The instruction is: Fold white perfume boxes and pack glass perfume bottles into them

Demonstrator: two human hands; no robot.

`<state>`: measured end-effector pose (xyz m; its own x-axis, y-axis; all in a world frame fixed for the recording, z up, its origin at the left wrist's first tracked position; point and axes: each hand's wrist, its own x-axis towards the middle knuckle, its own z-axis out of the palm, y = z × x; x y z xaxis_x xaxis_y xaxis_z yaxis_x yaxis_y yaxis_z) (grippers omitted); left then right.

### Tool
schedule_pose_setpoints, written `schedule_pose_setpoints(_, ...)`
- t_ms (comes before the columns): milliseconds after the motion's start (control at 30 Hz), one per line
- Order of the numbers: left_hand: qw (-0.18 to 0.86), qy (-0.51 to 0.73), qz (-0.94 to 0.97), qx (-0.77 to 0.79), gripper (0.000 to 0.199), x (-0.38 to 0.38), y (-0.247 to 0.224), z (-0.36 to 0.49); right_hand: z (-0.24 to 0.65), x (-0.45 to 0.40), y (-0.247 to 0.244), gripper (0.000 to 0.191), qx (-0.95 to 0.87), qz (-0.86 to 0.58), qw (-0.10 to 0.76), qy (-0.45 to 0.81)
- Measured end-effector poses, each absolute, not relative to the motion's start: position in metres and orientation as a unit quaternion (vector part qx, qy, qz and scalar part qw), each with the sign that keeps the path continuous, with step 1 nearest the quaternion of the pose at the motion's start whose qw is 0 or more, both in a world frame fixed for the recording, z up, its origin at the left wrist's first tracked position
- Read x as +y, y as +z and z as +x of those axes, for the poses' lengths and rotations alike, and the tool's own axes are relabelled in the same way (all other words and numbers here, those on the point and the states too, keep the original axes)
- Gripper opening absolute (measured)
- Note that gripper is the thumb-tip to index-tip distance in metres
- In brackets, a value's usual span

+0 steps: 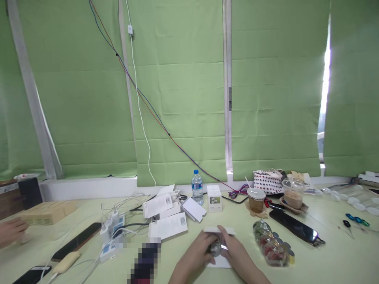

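Near the table's front edge, my left hand point(199, 249) has its fingers closed around a small round clear container point(215, 247) with something dark inside. My right hand point(235, 252) grips an open white box point(219, 262), its thumb up by the white flap at the top. The container sits between both hands, against the box; how far it is inside I cannot tell. To the right of my right hand lies a row of clear round containers point(271, 246) with green and red contents, with small flat discs point(283, 242) beside them.
Flat white boxes point(168, 227) are piled behind my left hand. A water bottle point(197, 188), an upright white box point(214, 198), and a drink cup point(256, 199) stand farther back. A black strap-like object point(296, 227) lies right. Phones, cables and a power strip point(111, 240) lie left, near another person's hand point(13, 230).
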<state>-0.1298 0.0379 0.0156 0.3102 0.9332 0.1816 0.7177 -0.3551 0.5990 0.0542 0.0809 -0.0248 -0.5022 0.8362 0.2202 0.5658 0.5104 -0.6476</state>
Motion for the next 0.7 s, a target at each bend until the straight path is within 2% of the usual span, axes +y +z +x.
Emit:
schedule_pose_setpoints(67,0.203,0.215,0.795,0.529,0.07,0.039,0.013,-0.129,0.058,0.08,-0.021,0.078,-0.842,-0.411,0.244,0.251)
schedule_pose_setpoints(167,0.203,0.206,0.795,0.534,0.074,0.038,0.012,-0.127,0.068,0.081,-0.018,0.084,-0.848,-0.379,0.248,0.278)
schedule_pose_setpoints(300,0.208,0.236,0.797,0.515,0.082,0.028,0.017,-0.123,0.08,0.079,-0.016,0.076,-0.824,-0.334,0.286,0.357)
schedule_pose_setpoints(433,0.157,0.248,0.829,0.475,0.074,0.016,0.029,-0.112,0.088,0.073,-0.012,0.069,-0.751,-0.298,0.297,0.509)
schedule_pose_setpoints(600,0.163,0.257,0.852,0.426,0.072,0.007,0.048,-0.104,0.104,0.066,-0.017,0.099,-0.656,-0.288,0.256,0.649)
schedule_pose_setpoints(700,0.195,0.28,0.833,0.436,0.067,0.008,0.049,-0.106,0.117,0.058,-0.029,0.102,-0.606,-0.269,0.293,0.689)
